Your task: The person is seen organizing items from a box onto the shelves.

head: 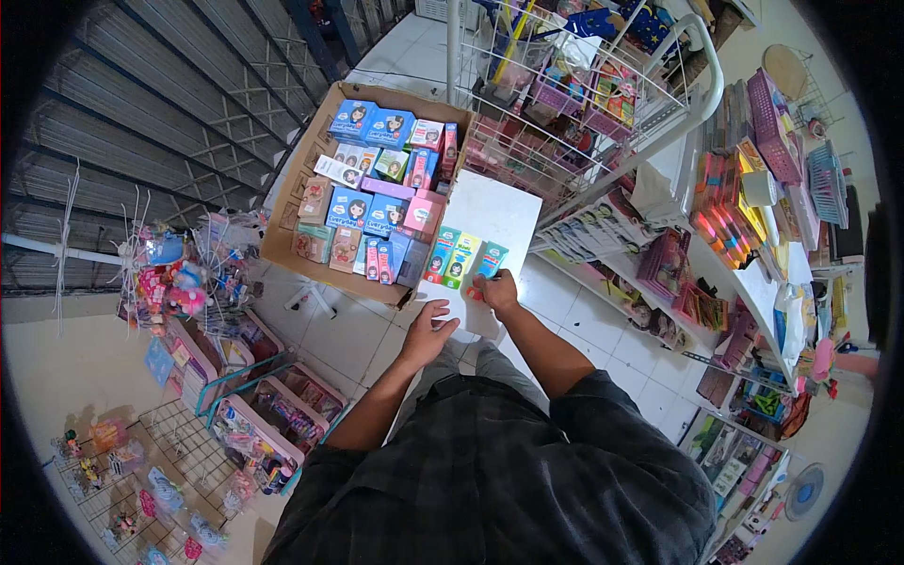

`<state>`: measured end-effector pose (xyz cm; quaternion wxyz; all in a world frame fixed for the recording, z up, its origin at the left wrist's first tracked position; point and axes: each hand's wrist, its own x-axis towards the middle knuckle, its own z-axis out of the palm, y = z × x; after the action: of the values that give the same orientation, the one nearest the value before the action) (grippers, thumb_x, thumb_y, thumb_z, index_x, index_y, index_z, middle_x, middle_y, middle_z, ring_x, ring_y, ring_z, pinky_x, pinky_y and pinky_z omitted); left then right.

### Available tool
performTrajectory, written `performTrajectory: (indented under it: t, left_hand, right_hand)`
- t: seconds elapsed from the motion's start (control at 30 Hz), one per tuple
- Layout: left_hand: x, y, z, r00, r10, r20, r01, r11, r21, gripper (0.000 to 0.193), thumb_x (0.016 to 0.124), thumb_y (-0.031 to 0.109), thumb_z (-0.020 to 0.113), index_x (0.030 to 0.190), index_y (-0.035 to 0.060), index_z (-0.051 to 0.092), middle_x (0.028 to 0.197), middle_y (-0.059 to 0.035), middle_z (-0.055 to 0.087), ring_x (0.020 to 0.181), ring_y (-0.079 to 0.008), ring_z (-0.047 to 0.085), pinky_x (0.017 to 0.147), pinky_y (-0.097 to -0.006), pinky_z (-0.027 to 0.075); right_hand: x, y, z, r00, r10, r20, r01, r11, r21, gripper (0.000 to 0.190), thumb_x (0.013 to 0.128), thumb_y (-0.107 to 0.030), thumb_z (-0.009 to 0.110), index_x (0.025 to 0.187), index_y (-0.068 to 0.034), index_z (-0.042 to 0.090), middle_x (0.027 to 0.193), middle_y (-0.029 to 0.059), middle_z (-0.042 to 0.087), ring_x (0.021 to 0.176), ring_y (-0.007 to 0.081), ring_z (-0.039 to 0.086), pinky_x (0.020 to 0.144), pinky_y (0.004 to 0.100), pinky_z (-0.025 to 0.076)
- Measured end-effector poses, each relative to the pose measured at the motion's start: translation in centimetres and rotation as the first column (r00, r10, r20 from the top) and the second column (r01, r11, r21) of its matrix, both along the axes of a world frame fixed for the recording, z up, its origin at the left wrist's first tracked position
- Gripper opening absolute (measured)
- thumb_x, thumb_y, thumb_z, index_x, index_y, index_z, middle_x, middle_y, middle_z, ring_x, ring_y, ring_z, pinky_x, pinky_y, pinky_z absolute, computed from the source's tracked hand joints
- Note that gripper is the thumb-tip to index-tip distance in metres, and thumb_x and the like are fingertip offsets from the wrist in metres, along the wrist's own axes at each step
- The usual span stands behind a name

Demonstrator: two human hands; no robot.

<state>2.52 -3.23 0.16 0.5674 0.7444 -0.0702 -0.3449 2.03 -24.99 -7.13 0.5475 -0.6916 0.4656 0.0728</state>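
My right hand grips a teal tube with a red lower end, low over a white tabletop. Just left of it, a yellow-green tube and a teal-and-red tube lie side by side on the same surface. My left hand is empty, fingers apart, by the table's near edge. Beyond it stands an open cardboard box packed with small cartons, among them blue cartons, a pink carton and a white carton.
A white wire rack with purple baskets stands behind the table. Stocked shelves line the right side. Bagged toys hang at left above pink bins. A folding metal gate stands at upper left.
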Motion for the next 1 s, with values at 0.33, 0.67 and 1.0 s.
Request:
performTrajectory:
  t: [0.33, 0.67, 1.0]
  left_hand:
    - [-0.3, -1.0, -0.2, 0.967, 0.069, -0.247, -0.112, 0.98, -0.163, 0.055, 0.093, 0.014, 0.075, 0.139, -0.0015, 0.049, 0.117, -0.0165, 0.066, 0.105, -0.0203, 0.067, 0.087, -0.0322, 0.056]
    - [0.9, 1.3, 0.3, 0.98, 0.111, -0.167, -0.124, 0.99, -0.071, 0.053, 0.089, 0.0, 0.073, 0.138, -0.0006, 0.051, 0.107, -0.0117, 0.069, 0.092, -0.0167, 0.067, 0.079, -0.031, 0.056]
    - [-0.4, 3.5, -1.2, 0.992, 0.07, -0.105, -0.076, 0.996, -0.047, 0.051, 0.087, 0.0, 0.075, 0.134, -0.0007, 0.053, 0.102, -0.01, 0.069, 0.091, -0.0169, 0.067, 0.08, -0.0322, 0.055]
  right_hand:
    - [-4.1, 2.0, 6.2, 0.976, 0.16, 0.147, -0.217, 0.768, 0.603, 0.041, 0.09, -0.022, 0.08, 0.117, -0.008, 0.052, 0.098, 0.0063, 0.068, 0.081, 0.0142, 0.065, 0.069, 0.0299, 0.056]
    - [-1.5, 2.1, 6.9, 0.98, 0.172, 0.097, -0.188, 0.662, 0.725, 0.029, 0.098, -0.024, 0.064, 0.121, -0.007, 0.058, 0.104, 0.0076, 0.068, 0.085, 0.0179, 0.067, 0.077, 0.0339, 0.056]
    - [3.4, 4.1, 0.9, 0.998, -0.061, 0.027, 0.048, 0.942, 0.332, 0.058, 0.086, -0.028, 0.081, 0.126, 0.002, 0.053, 0.092, 0.0129, 0.067, 0.072, 0.0199, 0.064, 0.057, 0.0349, 0.053]
